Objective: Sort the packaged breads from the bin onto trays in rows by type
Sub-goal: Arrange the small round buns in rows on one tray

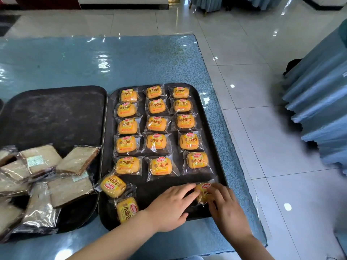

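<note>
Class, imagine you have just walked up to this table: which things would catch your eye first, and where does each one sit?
The grid of yellow bun packets fills the right-hand black tray in three neat columns. At that tray's near edge, the left hand and right hand meet around one more yellow packet. On the left tray, brown sliced-bread packs lie in a loose heap at its near end.

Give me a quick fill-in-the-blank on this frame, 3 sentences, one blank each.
1. The yellow packaged buns on the right black plastic tray lie in ___ columns.
2. The left hand and right hand are both at one yellow bun packet at the tray's ___ right corner.
3. The brown sliced breads in clear wrap lie on the ___ black tray.

Missing words: three; near; left
</note>
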`<state>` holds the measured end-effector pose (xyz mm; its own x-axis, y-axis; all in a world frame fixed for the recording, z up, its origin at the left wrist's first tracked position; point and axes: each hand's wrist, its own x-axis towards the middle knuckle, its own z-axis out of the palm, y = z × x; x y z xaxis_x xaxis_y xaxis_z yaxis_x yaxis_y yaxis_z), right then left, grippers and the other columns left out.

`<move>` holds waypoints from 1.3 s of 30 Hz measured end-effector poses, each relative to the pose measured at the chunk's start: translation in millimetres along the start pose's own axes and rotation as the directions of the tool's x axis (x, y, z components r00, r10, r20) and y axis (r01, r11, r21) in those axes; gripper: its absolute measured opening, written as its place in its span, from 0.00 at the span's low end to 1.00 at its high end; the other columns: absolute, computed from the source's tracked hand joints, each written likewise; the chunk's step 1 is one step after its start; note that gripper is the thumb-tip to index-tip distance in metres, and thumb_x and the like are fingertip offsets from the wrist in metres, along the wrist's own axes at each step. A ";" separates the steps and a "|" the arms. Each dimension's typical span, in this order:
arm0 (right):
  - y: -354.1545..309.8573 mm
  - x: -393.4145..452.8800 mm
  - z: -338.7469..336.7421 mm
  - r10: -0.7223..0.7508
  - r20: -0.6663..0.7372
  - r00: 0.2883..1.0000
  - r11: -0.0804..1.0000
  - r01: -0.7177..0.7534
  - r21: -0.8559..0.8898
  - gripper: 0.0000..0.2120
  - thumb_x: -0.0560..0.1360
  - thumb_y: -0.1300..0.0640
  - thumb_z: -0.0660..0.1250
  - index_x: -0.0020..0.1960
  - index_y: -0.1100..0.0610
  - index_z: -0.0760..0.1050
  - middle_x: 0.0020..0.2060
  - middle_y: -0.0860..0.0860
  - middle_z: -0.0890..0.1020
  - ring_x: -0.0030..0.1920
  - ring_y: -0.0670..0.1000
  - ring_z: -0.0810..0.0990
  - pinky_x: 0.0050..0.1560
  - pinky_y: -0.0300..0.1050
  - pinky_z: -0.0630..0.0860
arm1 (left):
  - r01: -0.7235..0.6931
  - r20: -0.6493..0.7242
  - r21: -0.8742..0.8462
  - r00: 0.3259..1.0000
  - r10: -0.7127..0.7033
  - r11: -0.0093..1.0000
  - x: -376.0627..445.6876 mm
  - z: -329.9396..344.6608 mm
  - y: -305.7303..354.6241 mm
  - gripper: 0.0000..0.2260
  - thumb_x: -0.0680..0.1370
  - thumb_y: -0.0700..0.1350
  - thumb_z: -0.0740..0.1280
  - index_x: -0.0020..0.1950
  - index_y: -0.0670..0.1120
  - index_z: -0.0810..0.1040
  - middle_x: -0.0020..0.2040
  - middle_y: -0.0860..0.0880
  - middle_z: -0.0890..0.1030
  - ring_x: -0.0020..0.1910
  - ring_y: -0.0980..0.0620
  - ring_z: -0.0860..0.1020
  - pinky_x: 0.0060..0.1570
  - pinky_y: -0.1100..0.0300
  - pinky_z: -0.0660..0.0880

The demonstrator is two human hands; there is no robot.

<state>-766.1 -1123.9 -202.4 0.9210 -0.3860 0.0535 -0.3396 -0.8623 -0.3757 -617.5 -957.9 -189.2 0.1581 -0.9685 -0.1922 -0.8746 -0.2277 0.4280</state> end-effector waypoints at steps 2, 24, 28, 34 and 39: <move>1.7 -1.8 3.1 0.022 0.030 0.999 1.000 -0.023 0.021 0.20 0.73 0.60 0.68 0.63 0.52 0.71 0.62 0.49 0.73 0.59 0.53 0.72 0.53 0.46 0.77 | -0.012 -0.012 0.020 1.000 0.013 1.000 -0.4 1.2 -2.2 0.30 0.80 0.49 0.59 0.80 0.50 0.50 0.79 0.48 0.50 0.77 0.47 0.55 0.73 0.56 0.46; -104.7 63.8 5.7 -0.298 0.305 0.904 0.937 0.217 0.273 0.12 0.76 0.57 0.62 0.59 0.51 0.72 0.56 0.44 0.75 0.56 0.44 0.73 0.52 0.32 0.68 | 0.401 -0.281 -0.267 0.837 -0.469 0.876 -98.6 -42.1 -55.8 0.11 0.81 0.45 0.61 0.60 0.54 0.77 0.56 0.61 0.77 0.57 0.63 0.72 0.57 0.67 0.70; -132.4 65.8 24.9 -0.310 0.440 0.843 0.917 0.142 0.373 0.12 0.76 0.56 0.63 0.60 0.53 0.72 0.54 0.48 0.77 0.54 0.48 0.77 0.52 0.37 0.71 | 0.470 -0.285 -0.232 0.804 -0.522 0.852 -124.6 -38.1 -62.8 0.08 0.78 0.45 0.64 0.54 0.54 0.78 0.52 0.60 0.77 0.54 0.59 0.73 0.56 0.61 0.71; -160.1 62.6 46.7 -0.206 0.566 0.798 0.938 -0.004 0.347 0.23 0.73 0.41 0.67 0.61 0.53 0.70 0.46 0.45 0.77 0.41 0.44 0.73 0.36 0.32 0.65 | 0.509 -0.315 -0.211 0.773 -0.551 0.835 -148.2 -29.5 -65.5 0.09 0.75 0.43 0.66 0.53 0.54 0.78 0.52 0.60 0.76 0.53 0.57 0.71 0.54 0.58 0.72; -177.5 60.6 56.3 -0.129 0.590 0.797 0.951 -0.070 0.302 0.26 0.69 0.39 0.70 0.57 0.54 0.67 0.49 0.49 0.79 0.48 0.50 0.79 0.40 0.40 0.69 | 0.508 -0.265 -0.270 0.777 -0.571 0.818 -154.3 -23.9 -64.9 0.10 0.77 0.45 0.64 0.56 0.54 0.78 0.55 0.61 0.73 0.53 0.59 0.73 0.49 0.58 0.75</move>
<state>-639.2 -975.7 -184.6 0.8906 -0.0027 -0.4548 -0.3292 -0.6937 -0.6406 -574.2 -796.1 -166.1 0.7435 -0.6494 -0.1595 -0.5112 -0.7058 0.4904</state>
